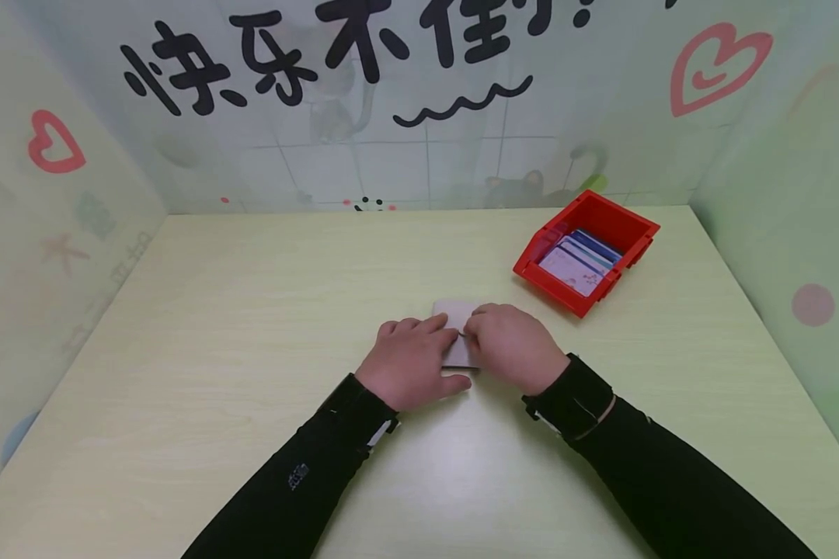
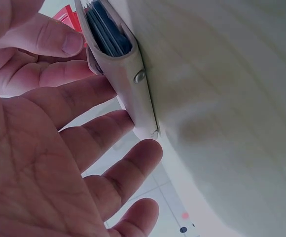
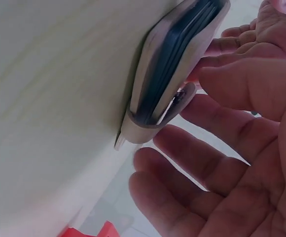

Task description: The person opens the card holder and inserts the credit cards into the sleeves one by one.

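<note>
A pale pinkish card holder [image 1: 454, 309] lies on the table between the two hands. Dark blue inner sleeves [image 2: 106, 32] show at its edge in the left wrist view, beside a metal snap [image 2: 139, 76] on its side. Its short closing strap [image 3: 182, 104] stands lifted from the cover. My right hand [image 1: 513, 345] pinches the strap's end between thumb and index finger, the other fingers loosely bent. On the holder's left side, my left hand [image 1: 409, 361] rests with fairly straight fingers touching it, thumb apart near the front edge.
A red plastic bin [image 1: 587, 203] stands at the back right of the wooden table [image 1: 252, 310], with several flat card-like items [image 1: 576, 264] inside. Printed panels [image 1: 322, 171] close off the back and both sides.
</note>
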The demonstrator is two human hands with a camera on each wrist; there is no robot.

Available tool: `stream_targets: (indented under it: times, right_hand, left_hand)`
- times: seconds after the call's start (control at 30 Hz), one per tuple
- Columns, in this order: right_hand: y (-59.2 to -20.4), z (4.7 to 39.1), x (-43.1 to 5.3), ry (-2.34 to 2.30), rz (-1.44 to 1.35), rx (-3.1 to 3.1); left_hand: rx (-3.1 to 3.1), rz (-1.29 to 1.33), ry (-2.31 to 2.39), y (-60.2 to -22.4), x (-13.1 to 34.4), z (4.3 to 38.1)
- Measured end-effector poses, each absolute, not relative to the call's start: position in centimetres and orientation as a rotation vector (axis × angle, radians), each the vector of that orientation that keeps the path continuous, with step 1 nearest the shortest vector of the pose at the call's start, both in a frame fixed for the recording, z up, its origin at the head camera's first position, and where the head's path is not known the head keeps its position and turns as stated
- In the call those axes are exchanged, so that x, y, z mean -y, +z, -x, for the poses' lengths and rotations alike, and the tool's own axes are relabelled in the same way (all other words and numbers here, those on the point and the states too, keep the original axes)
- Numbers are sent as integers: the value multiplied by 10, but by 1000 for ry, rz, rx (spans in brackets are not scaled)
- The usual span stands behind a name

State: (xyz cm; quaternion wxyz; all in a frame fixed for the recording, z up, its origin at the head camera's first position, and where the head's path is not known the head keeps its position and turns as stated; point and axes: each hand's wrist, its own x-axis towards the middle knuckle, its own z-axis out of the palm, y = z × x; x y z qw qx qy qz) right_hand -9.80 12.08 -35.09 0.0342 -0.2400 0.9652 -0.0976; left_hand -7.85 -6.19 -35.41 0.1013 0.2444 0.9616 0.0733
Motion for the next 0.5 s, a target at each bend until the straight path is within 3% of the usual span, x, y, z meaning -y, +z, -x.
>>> stream_targets:
  times: [0.5]
  right_hand:
    - [-351, 88, -121, -245, 798, -2969]
  left_hand:
    - [-2851, -725, 219, -354, 62, 77]
